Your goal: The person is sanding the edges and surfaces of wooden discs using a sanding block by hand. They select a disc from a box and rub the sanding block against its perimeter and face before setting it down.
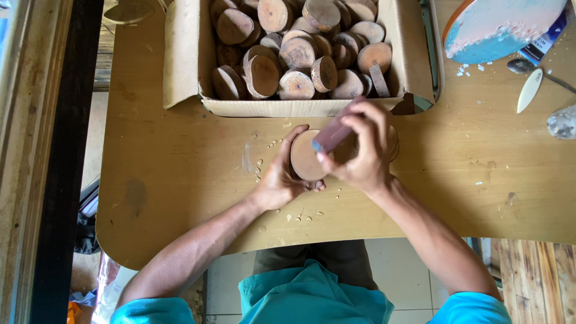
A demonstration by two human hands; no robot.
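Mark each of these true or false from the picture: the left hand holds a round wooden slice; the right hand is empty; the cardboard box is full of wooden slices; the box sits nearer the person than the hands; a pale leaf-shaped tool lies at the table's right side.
1. The left hand holds a round wooden slice. True.
2. The right hand is empty. False: it grips a small reddish block pressed against the slice.
3. The cardboard box is full of wooden slices. True: many round slices are piled in it.
4. The box sits nearer the person than the hands. False: it lies beyond the hands, at the far side of the table.
5. A pale leaf-shaped tool lies at the table's right side. True.
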